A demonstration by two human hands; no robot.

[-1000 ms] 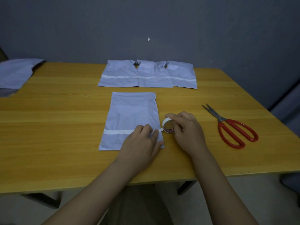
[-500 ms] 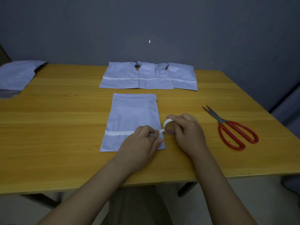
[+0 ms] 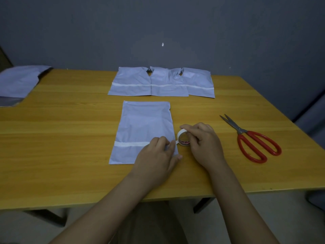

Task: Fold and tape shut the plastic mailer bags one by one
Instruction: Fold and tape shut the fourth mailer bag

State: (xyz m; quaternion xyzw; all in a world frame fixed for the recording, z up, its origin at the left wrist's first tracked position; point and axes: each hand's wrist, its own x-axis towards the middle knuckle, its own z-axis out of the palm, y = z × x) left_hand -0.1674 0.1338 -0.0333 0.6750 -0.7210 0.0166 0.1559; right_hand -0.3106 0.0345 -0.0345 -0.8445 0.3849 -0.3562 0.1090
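We see left hand flat, fingers straight, pressing white tape strip onto pale-blue plastic mailer bag; right hand curled, gripping white tape roll on wooden worktop.

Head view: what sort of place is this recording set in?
Probably a makeshift packing spot in a plain room, not a warehouse: a bare yellow wooden table against a dark grey wall, taped pale plastic mailer bags laid out at the back, red-handled scissors nearby.

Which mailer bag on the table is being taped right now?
The lone mailer bag nearest the person, under the left hand; the three taped bags lie in a row behind it.
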